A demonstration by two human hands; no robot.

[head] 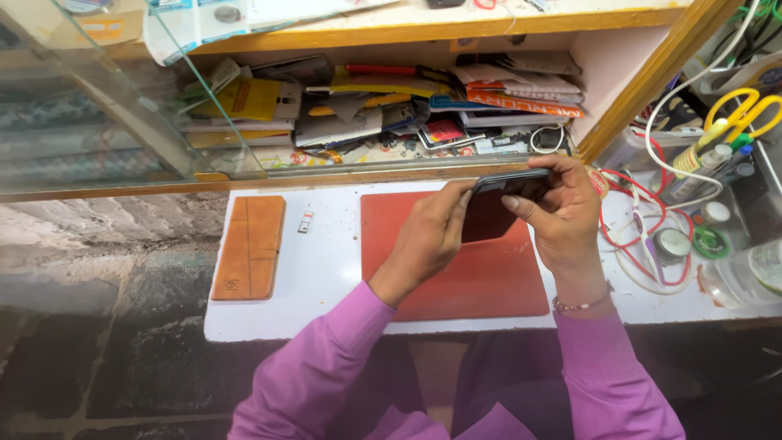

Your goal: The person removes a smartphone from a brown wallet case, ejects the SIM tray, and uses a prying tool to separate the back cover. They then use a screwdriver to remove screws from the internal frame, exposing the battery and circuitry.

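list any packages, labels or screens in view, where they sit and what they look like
Phone: dark slab held by left hand and right hand over the red mat; screen not visible.
Yellow package: flat, on shelf, left.
Orange-red packet: flat, on shelf, right.
Small white label: on the white counter, beside the tan leather case.

1. I see bare white tabletop between the brown leather case and the red mat, with only a small white chip lying there.
2. On the right, tangled cables, bottles and yellow scissors block passage.
3. Behind, the cluttered shelf and glass pane close things off.
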